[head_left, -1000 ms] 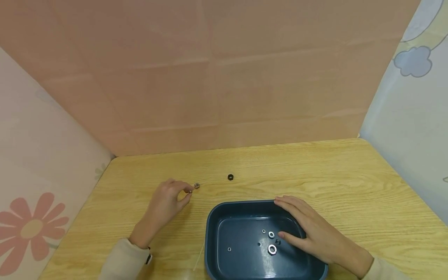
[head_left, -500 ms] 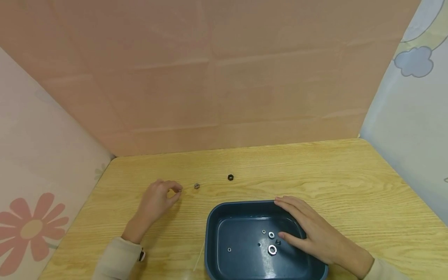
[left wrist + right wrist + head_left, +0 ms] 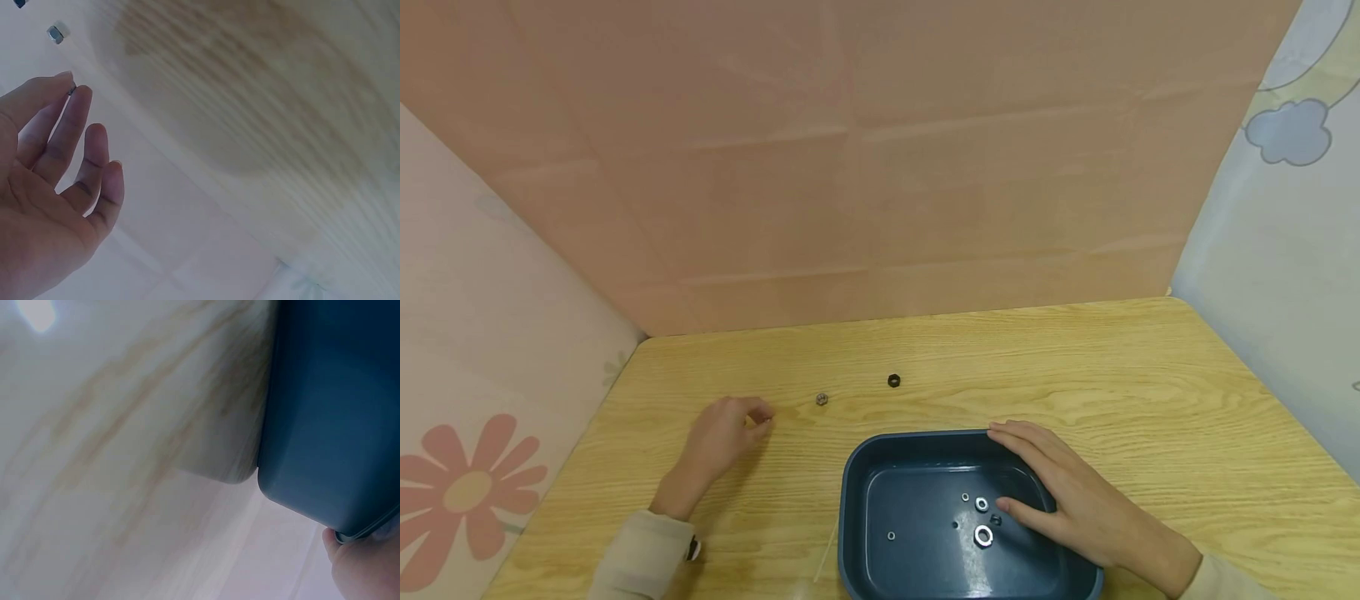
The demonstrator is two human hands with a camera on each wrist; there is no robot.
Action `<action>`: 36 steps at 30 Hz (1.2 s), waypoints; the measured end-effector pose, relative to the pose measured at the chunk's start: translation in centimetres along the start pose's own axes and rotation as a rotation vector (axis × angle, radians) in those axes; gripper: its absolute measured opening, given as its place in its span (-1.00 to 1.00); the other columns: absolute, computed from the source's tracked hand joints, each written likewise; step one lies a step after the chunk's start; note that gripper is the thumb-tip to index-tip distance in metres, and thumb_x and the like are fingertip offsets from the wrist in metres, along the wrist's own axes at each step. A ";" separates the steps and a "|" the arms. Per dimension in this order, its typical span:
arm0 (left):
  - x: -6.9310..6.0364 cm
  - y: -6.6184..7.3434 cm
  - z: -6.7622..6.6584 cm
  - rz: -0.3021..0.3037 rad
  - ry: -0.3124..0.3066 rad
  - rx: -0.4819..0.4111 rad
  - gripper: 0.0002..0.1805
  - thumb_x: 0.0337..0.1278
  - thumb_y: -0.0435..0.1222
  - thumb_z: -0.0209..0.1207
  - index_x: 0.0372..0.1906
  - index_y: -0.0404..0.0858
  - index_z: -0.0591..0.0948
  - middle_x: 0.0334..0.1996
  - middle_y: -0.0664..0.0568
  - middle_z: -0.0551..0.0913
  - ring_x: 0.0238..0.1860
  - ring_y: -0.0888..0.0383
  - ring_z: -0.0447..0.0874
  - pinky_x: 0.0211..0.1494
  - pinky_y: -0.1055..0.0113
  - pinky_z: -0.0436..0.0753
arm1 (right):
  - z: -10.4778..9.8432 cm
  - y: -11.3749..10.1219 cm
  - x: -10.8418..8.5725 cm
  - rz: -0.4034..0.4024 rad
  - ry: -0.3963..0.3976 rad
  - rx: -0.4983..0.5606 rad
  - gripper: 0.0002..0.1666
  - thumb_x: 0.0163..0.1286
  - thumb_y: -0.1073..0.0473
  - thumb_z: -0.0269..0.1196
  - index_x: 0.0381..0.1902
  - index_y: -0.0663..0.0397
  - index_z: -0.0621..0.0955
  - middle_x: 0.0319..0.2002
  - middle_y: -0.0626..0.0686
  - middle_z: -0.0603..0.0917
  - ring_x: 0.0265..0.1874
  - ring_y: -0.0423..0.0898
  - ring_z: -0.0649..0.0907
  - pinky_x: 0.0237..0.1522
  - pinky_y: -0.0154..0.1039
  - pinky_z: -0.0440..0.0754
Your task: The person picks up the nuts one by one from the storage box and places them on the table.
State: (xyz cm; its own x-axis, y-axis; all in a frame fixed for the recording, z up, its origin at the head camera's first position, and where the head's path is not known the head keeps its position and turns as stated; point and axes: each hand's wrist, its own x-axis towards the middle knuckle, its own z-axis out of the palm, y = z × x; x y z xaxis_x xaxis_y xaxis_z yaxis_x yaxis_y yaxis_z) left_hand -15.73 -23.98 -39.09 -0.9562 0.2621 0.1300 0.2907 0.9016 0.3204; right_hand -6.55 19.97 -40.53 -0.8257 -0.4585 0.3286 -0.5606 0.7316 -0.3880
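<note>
My left hand (image 3: 718,437) is over the left part of the table. Its thumb and index finger pinch a tiny nut (image 3: 72,90), mostly hidden by the fingertips. To the right of that hand, a silver nut (image 3: 822,399) lies on the wood, with a black nut (image 3: 893,380) farther right. My right hand (image 3: 1063,500) rests on the right rim of a dark blue tray (image 3: 854,500), fingers extended to the far corner and thumb over the inside. Within the tray are a large silver nut (image 3: 983,536), a medium silver nut (image 3: 981,504) and several smaller nuts.
The wooden table (image 3: 1150,400) ends at a brown sheet (image 3: 850,208) behind it. Patterned walls stand at left and right. A thin pale strip (image 3: 826,550) lies left of the tray.
My left hand has moved left, away from the silver nut, with the tiny nut between its fingertips. The right hand and tray have stayed still.
</note>
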 end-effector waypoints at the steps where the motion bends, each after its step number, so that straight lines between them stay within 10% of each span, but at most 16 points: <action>1: -0.1 0.0 0.0 -0.009 -0.007 0.005 -0.90 0.11 -0.32 0.36 -0.25 -0.21 0.77 -0.35 0.03 0.78 -0.33 0.07 0.73 -0.28 0.15 0.68 | 0.0 0.0 0.0 -0.001 0.000 0.001 -0.17 0.26 -0.14 0.38 0.44 -0.14 0.36 0.40 -0.09 0.40 0.35 -0.15 0.37 0.31 -0.77 -0.13; 20: -0.6 -0.7 0.0 -0.044 -0.039 0.046 -0.90 0.06 -0.39 0.36 -0.28 -0.24 0.76 -0.34 -0.05 0.78 -0.50 0.18 0.64 -0.46 0.33 0.58 | 0.0 -0.1 -0.1 0.016 -0.008 -0.008 -0.16 0.26 -0.15 0.38 0.44 -0.18 0.35 0.41 -0.17 0.37 0.35 -0.17 0.38 0.31 -0.73 -0.04; 36: -0.6 -1.0 0.4 -0.018 -0.042 0.040 -0.86 0.05 -0.43 0.36 -0.23 -0.29 0.75 -0.26 -0.10 0.78 -0.26 -0.05 0.75 -0.22 0.10 0.71 | 0.0 -0.1 0.0 0.033 -0.019 -0.018 -0.16 0.26 -0.15 0.38 0.44 -0.18 0.36 0.41 -0.19 0.36 0.35 -0.18 0.37 0.31 -0.70 0.02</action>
State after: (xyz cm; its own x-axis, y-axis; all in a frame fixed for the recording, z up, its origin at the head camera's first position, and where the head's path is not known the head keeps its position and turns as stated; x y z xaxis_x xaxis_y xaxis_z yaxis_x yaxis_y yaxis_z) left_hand -15.42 -24.90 -39.88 -0.9620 0.2596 0.0849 0.2731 0.9189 0.2846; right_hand -6.48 19.95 -40.52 -0.8450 -0.4432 0.2993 -0.5318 0.7555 -0.3826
